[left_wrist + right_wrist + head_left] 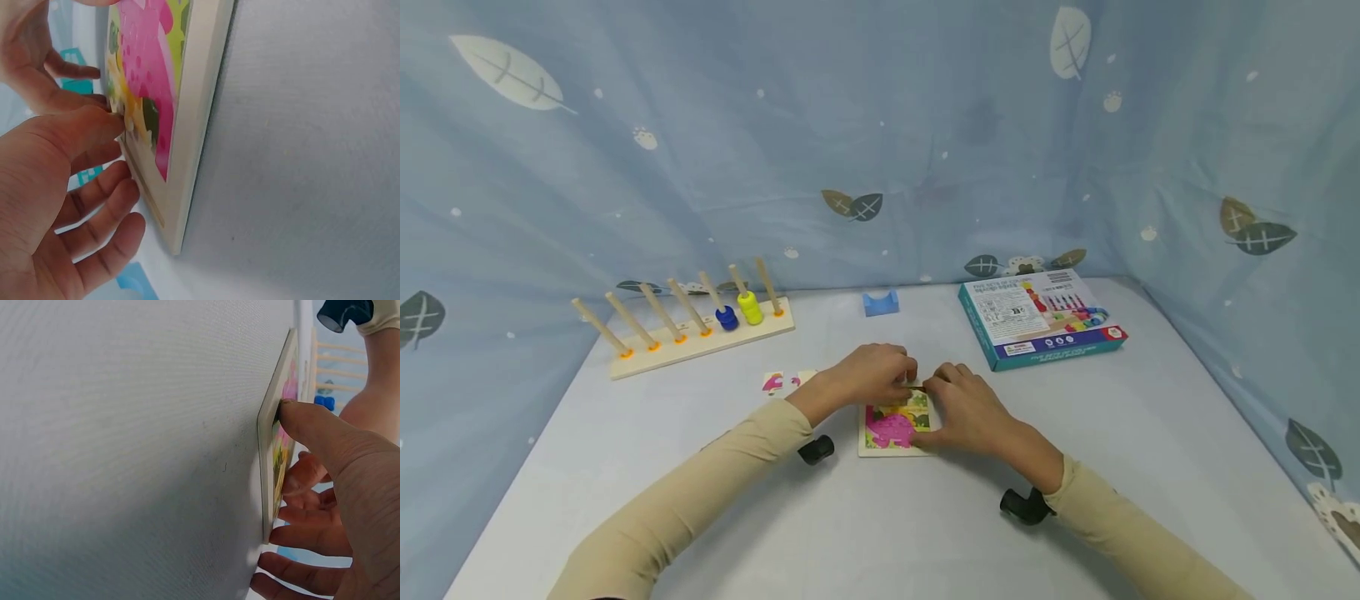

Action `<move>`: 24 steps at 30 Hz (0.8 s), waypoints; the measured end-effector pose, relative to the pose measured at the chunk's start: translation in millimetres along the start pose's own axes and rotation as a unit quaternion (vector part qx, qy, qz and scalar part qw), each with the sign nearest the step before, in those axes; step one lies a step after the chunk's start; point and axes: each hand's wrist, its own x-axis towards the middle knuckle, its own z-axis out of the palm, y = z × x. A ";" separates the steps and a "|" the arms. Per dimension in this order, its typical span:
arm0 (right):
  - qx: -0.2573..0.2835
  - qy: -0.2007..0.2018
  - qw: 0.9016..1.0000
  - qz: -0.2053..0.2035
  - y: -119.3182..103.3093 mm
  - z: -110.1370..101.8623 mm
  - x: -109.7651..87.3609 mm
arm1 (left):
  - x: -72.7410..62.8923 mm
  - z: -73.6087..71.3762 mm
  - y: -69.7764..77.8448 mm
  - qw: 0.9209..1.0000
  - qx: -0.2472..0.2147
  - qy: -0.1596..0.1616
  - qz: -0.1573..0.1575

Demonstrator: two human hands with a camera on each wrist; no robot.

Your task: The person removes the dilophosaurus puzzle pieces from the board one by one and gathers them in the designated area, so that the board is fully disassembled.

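Observation:
A wooden jigsaw puzzle board [891, 452] with a raised pale rim lies in front of me, its picture a pink dinosaur on yellow and green. Over the board's far part is my left hand [874, 375], its thumb and forefinger pinching a puzzle piece [130, 119] at the far side. Bare wood shows in one corner of the board in the left wrist view. My right hand [973, 412] holds the board's right side, thumb [306, 422] on the near part and fingers at the far edge. Both hands' fingertips come close together there.
Loose puzzle pieces [772, 382] with pink markings lie left of the board, partly behind the left forearm. Farther left stands a wooden peg rack [700, 344] with blue and yellow rings. A blue notched block [881, 303] and a teal-edged box [1037, 317] are at the back.

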 end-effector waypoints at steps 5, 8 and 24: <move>0.006 -0.001 1.000 0.004 0.5 1.1 -2.3 | 1.5 3.0 3.5 1.000 0.026 -0.001 0.004; 0.004 -0.001 1.000 0.008 1.1 1.2 -2.2 | 1.2 3.0 5.8 0.999 0.041 0.004 0.005; 0.006 -0.003 1.000 0.005 0.8 0.0 -0.7 | -1.9 1.6 10.7 0.999 -0.015 0.031 0.038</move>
